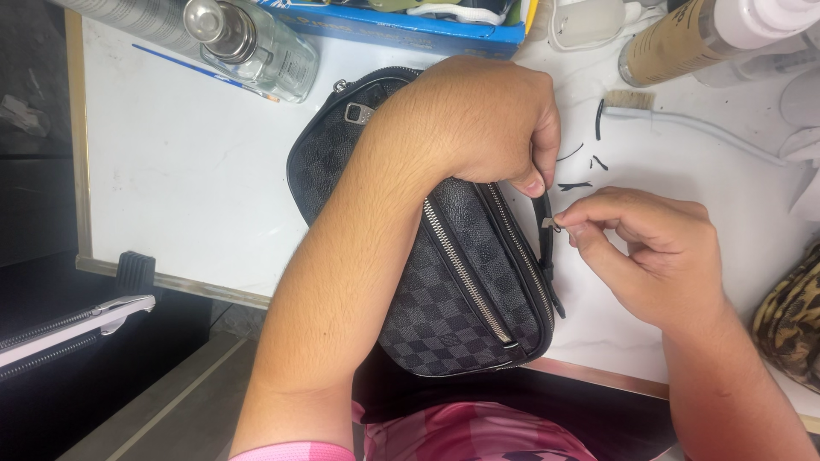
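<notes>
left hand [478,119] presses bag [427,256] flat on table [188,171], thumb pinching strap [547,248] | right hand [649,252] pinches small tab [553,224] at strap's right edge | strap runs near-far, between hands

A blue box [410,30], flat and open-topped, lies along the table's far edge with pale items inside. Right of it a tan bottle [675,47] with a white cap lies tilted. A clear glass bottle [260,47] lies at far left.
</notes>
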